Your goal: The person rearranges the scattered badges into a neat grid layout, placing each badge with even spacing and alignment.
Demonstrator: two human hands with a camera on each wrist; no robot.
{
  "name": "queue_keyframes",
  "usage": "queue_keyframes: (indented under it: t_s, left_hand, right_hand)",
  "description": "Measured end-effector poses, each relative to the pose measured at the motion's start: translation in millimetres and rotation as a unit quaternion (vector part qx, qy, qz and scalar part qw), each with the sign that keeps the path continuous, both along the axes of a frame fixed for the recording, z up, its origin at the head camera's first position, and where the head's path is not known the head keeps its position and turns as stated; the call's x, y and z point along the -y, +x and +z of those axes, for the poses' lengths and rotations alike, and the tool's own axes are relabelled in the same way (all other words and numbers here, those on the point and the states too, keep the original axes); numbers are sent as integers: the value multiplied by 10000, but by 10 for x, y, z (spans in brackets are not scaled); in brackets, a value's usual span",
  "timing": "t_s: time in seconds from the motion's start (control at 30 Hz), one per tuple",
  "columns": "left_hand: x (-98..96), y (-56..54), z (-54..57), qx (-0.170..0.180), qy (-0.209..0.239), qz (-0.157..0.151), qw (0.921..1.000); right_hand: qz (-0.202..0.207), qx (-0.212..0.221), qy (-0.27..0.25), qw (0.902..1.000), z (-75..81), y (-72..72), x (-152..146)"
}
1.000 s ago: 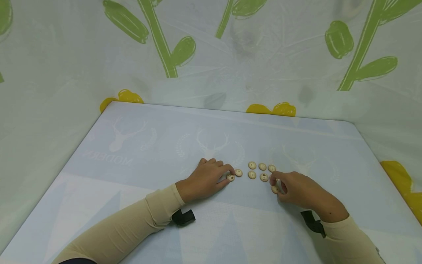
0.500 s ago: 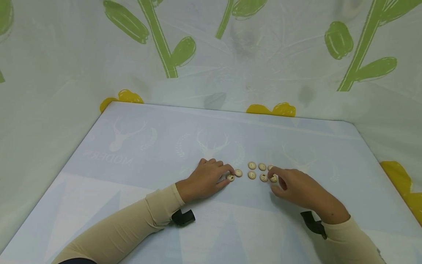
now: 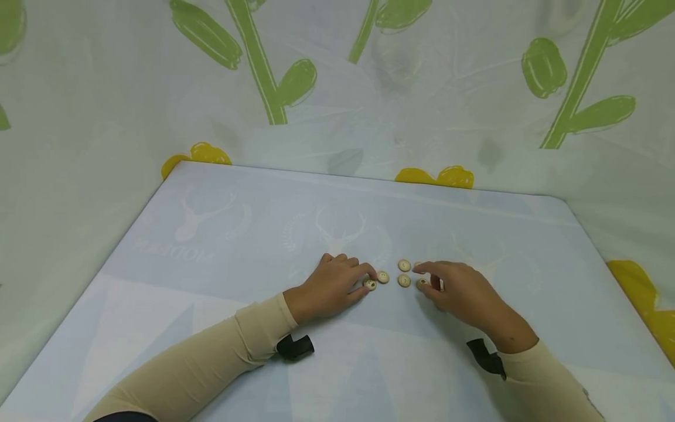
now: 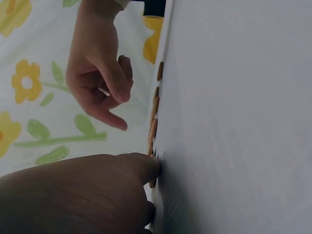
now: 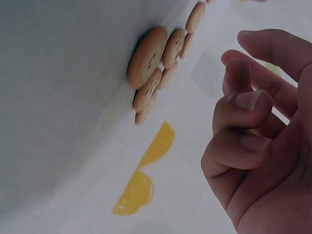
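Several round wooden buttons lie flat on the table (image 3: 337, 375). In the head view, my left hand (image 3: 333, 288) rests on the table and pinches a button (image 3: 370, 285) between thumb and index finger. A second button (image 3: 382, 276) lies just right of it. My right hand (image 3: 459, 293) is held over the right part of a two-row group of buttons (image 3: 404, 281) and hides some of them. In the right wrist view it holds nothing, thumb and index finger apart, other fingers loosely curled. A large near button (image 5: 147, 57) shows its holes there.
The table carries a pale blue and white cover with faint deer prints. Its far edge meets a hanging cloth (image 3: 337, 140) printed with green leaves and yellow flowers. Black straps (image 3: 294, 348) sit at both wrists.
My right hand lets go of a button in the near row, lifts off, and moves left over the group. The left hand keeps its hold on its button.
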State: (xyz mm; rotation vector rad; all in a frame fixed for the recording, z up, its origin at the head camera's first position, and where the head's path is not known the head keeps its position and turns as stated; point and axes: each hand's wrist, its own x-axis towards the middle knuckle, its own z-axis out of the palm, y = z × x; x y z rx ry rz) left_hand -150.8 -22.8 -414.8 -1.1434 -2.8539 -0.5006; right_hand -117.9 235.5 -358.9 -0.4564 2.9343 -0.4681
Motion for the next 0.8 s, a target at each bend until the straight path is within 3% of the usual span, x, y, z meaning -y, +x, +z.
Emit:
queue_keyframes:
  t_s: [0.37, 0.8]
  left_hand:
    - [3, 0, 19, 16, -43, -4, 10000]
    - [3, -6, 15, 14, -72, 1, 10000]
  right_hand:
    - [375, -258, 320, 9985, -46, -114, 270]
    - [562, -50, 527, 9970, -78, -217, 431]
